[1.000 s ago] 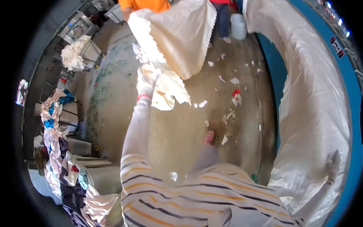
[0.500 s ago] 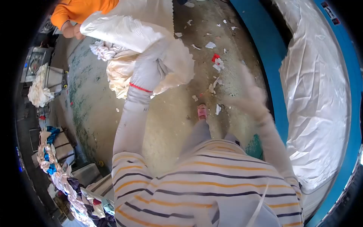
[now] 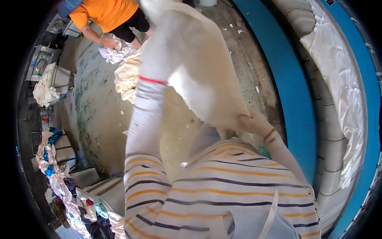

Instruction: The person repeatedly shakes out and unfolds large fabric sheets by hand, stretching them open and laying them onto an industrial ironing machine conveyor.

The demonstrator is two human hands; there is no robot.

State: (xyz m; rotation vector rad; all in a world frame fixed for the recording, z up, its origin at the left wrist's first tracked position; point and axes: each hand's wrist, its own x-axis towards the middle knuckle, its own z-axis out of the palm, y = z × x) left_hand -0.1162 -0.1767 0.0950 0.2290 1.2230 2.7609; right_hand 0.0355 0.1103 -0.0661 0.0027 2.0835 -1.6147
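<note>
A large white cloth [image 3: 207, 59] hangs stretched between my two hands, blurred by motion. My left hand [image 3: 157, 59], in a pale glove with a red band at the wrist, is raised at the cloth's upper left side; its fingers are blurred and merge with the fabric. My right hand [image 3: 253, 122] grips the cloth's lower right edge, fingers closed on it. Below and behind the cloth's left side, a pile of cream cloth [image 3: 128, 77] lies on the floor.
A co-worker in orange [image 3: 105, 14] bends over whitish cloth [image 3: 116, 51] at the upper left. A blue-framed machine [image 3: 292, 91] with white fabric [image 3: 338, 63] on its rollers runs along the right. Carts heaped with laundry [image 3: 65, 187] line the left, and scraps lie on the floor.
My right hand has closed on the white cloth, which now spans both hands. The fabric on the machine has shifted, exposing rollers. The co-worker's hand has moved down to the floor cloth.
</note>
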